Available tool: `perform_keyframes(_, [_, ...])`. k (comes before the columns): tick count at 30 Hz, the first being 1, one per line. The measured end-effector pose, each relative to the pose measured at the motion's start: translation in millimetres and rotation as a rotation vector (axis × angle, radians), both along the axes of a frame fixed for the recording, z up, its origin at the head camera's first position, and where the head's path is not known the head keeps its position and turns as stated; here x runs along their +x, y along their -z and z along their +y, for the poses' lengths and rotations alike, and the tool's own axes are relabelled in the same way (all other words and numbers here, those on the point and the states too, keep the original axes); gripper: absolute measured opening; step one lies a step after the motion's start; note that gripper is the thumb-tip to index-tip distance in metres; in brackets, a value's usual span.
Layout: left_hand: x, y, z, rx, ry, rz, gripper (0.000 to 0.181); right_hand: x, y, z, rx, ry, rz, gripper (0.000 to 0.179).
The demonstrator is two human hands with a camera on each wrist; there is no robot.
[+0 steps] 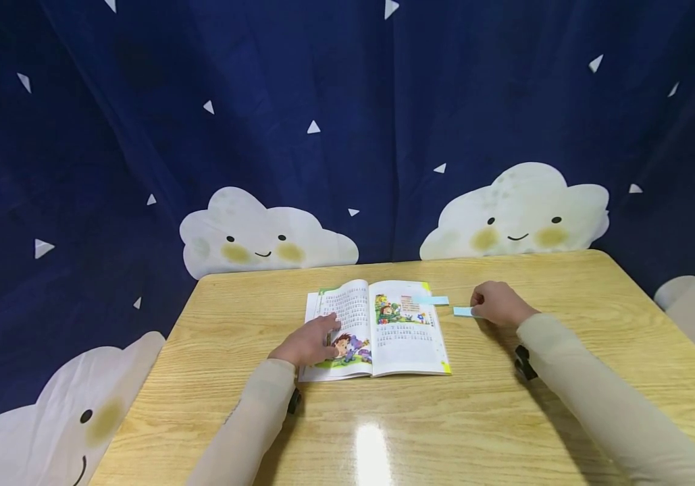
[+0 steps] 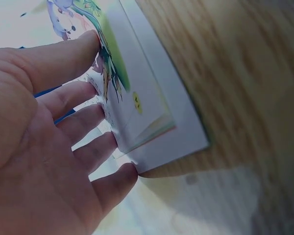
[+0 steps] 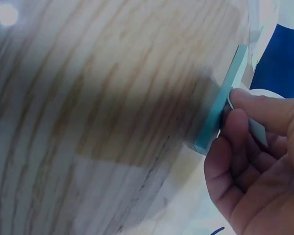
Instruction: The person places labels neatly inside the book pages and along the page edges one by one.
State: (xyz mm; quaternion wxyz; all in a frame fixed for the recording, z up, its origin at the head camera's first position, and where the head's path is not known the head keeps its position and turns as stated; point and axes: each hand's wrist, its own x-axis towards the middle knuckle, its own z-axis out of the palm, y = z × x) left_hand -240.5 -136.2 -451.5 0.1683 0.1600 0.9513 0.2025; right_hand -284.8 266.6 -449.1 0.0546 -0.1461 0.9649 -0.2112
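Wood grain is shown on the worktop (image 1: 432,425), where a bright light patch (image 1: 373,455) is reflected at the near side. Behind it, a dark blue curtain (image 1: 347,88) is scattered with white triangles (image 1: 313,127). A left cloud (image 1: 262,233) and a right cloud (image 1: 523,212), both smiling, are printed beyond the far edge; a third cloud (image 1: 58,412) is cut off at lower left.

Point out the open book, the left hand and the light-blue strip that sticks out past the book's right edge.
Open book (image 1: 385,337): head view, right page near the spine.
Left hand (image 1: 307,341): head view, back of the hand.
Light-blue strip (image 1: 433,300): head view, its middle.
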Motion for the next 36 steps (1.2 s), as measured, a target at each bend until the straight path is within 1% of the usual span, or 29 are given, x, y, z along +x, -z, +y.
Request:
perform_keyframes(7, [0.3,-0.8,-0.5,-0.003,0.008,0.0,0.057,-1.1,1.7,2,0.003,0.008,-0.005,0.009])
perform_keyframes(11, [-0.2,1.0,-0.5,-0.005,0.016,0.001,0.057,0.7,1.8,-2,0.008,0.016,-0.022,0.016])
perform_keyframes(14, [-0.4,1.4,-0.2,-0.001,0.026,0.01,0.056,0.6,3.1,-5,0.015,0.027,-0.014,0.02])
perform_keyframes(19, [0.1,0.7,0.0,0.006,0.032,0.014,0.056,0.8,4.9,-9,0.003,0.056,0.01,0.015])
perform_keyframes(25, [0.2,0.1,0.5,0.001,0.018,0.001,0.057,1.0,4.0,-14,-0.021,0.095,0.006,0.009])
perform_keyframes(36, [-0.4,1.2,-0.3,-0.008,0.0,-0.005,0.058,3.4,0.8,-16,-0.077,0.133,-0.028,0.01])
